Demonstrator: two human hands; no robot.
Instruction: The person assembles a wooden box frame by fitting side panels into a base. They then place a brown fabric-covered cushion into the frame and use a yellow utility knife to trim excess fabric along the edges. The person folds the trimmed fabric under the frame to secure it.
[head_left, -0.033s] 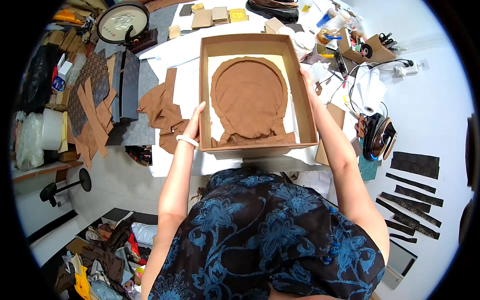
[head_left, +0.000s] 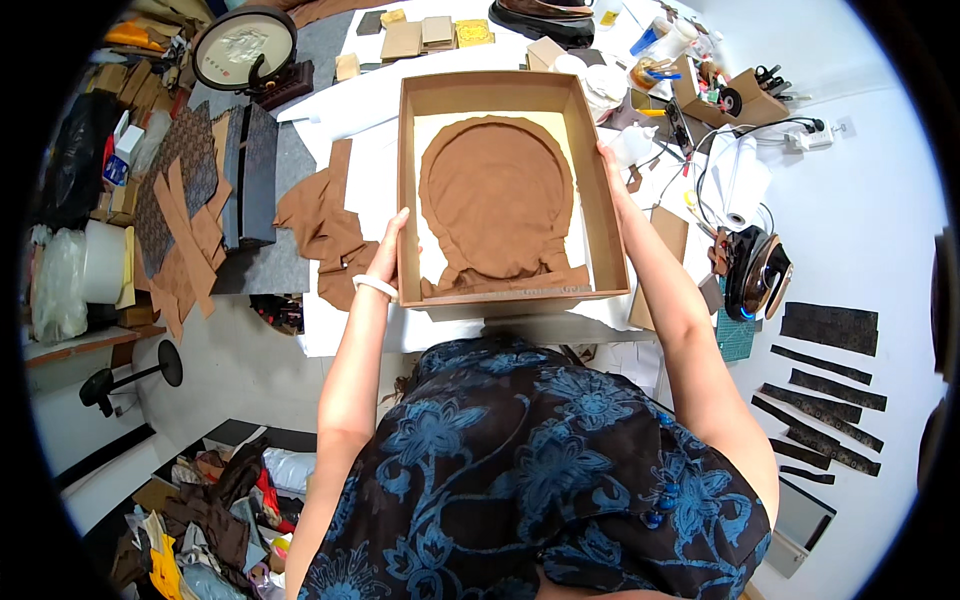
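A shallow brown cardboard box is held above the white worktable. Inside it lies a white panel covered by a rounded piece of brown suede-like fabric. My left hand, with a white bracelet on the wrist, grips the box's left wall near the front corner. My right hand holds the right wall about halfway along, fingers over the rim. Both forearms reach up from my blue-flowered dark dress.
Brown fabric pieces lie left of the box beside dark patterned cases. A round framed plaque stands at the back left. An iron, a white paper roll and black strips are at the right. Scraps cover the floor.
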